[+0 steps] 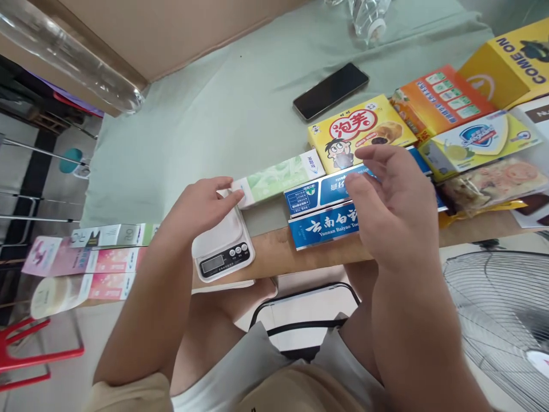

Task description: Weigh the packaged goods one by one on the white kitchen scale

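Note:
My left hand (201,209) has its thumb and forefinger on the left end of a long green-and-white carton (278,178). That end reaches over the white kitchen scale (219,234), whose display looks blank. My right hand (392,200) hovers over two blue toothpaste boxes (323,226), thumb and fingers apart, nothing visible between them. It hides the right part of these boxes, which lie side by side along the table's front edge. Behind them is a yellow puff snack box (362,130), its lower edge close to my right fingertips.
A black phone (331,90) and a clear plastic bottle (371,20) lie farther back. At right are an orange box (444,103), a yellow soap box (480,140) and a packaged snack (493,183). Pink cartons (111,260) line the left edge. A fan (497,309) stands lower right.

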{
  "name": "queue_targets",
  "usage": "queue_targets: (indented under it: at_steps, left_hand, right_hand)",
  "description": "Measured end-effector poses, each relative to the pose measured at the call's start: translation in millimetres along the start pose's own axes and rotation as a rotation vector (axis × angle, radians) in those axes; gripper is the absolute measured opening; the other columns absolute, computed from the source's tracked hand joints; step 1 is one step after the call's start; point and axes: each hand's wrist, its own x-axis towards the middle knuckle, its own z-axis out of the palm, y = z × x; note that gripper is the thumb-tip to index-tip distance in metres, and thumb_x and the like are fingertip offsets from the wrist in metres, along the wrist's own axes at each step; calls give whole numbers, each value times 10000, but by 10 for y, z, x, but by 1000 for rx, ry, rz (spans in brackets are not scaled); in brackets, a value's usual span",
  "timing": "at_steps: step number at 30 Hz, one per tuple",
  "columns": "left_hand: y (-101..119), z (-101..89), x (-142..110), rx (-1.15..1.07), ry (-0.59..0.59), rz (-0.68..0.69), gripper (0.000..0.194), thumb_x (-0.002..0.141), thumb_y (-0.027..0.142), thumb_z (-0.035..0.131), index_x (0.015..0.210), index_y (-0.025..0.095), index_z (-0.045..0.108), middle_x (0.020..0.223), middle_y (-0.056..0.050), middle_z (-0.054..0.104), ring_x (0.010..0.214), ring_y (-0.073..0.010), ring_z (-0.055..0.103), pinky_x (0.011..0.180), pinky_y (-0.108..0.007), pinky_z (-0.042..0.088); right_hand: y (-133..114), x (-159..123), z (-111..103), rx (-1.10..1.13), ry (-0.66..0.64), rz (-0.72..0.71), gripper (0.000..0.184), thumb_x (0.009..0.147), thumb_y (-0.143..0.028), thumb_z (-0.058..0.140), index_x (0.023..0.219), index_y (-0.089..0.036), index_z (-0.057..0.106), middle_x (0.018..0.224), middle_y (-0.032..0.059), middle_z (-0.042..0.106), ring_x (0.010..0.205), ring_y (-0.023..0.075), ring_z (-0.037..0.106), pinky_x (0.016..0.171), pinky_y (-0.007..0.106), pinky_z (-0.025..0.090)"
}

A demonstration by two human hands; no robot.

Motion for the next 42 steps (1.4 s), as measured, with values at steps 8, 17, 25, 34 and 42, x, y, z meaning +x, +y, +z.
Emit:
queue_targets:
  at_steps: [8,17,25,34,42]
  left_hand:
    - [40,193,65,-75,-37,171,536,851,528,655,1311,274,759,1357,-103,640,956,-258,698,946,-414,562]
    - [16,326,147,39,15,393,550,892,281,641,1440,263,681,1420,-104,677,1371,-368,545,1238,-537,356]
    - [22,310,126,-65,11,372,531,834,341,710,1361,279,733,1450,-81,678,1387,-363,564,1207,-485,429]
    - [-197,201,-603,-626,435,228,86,862,234,687,866,227,773,871,-2,792,852,-174,731,857,-332,596]
    - [-1163,288,-1165,-847,599,-26,104,886,225,674,861,271,764,866,6,781,885,-192,748,848,-371,622]
  right_hand:
    - [-167,-4,61,122,55,183,284,990,-360,570,1251,-268,631,1369,117,696,1314,294,656,1093,550,574]
    - [-175,5,67,118,0,210,278,973,-369,595,1220,-255,648,1349,113,710,1272,287,675,1093,532,558]
    - [-201,18,120,52,-27,162,249,990,-383,559,1178,-248,652,1303,104,737,1222,283,710,1074,540,576]
    - [-414,6,187,99,-42,130,207,984,-389,572,1127,-269,661,1137,76,757,1071,242,742,938,439,622]
    - [-1009,-297,634,90,-271,-20,233,926,-403,630,1107,-281,710,1135,63,765,1086,259,744,973,488,610]
